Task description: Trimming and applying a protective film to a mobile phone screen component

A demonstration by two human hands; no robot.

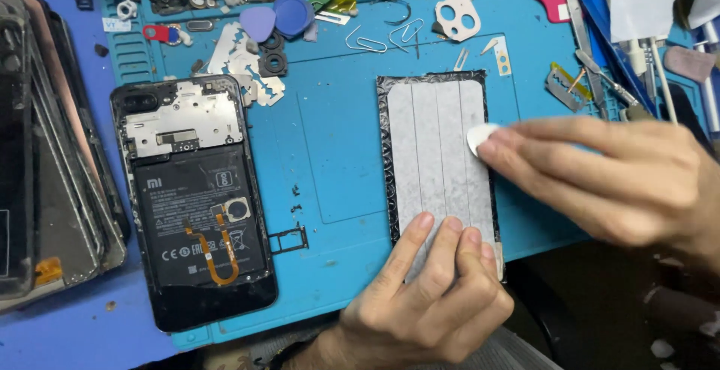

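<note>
Pinning grey rectangular panel (439, 160) flat on blue mat (330, 160) with left hand (427, 302), fingers extended | right hand (622, 182) pinching white pick (480, 139) at panel's 3 o'clock edge | opened black phone (196, 197) at 9 o'clock.

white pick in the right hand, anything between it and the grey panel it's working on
Nothing visible does. The right hand holds the white pick with its tip already at the right edge of the grey panel. The left hand presses the panel's lower end, clear of the pick.

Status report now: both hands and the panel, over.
Left hand fingers pressing the grey panel flat. Right hand pinching white pick at panel's right edge. Opened phone lies apart, left.
</note>
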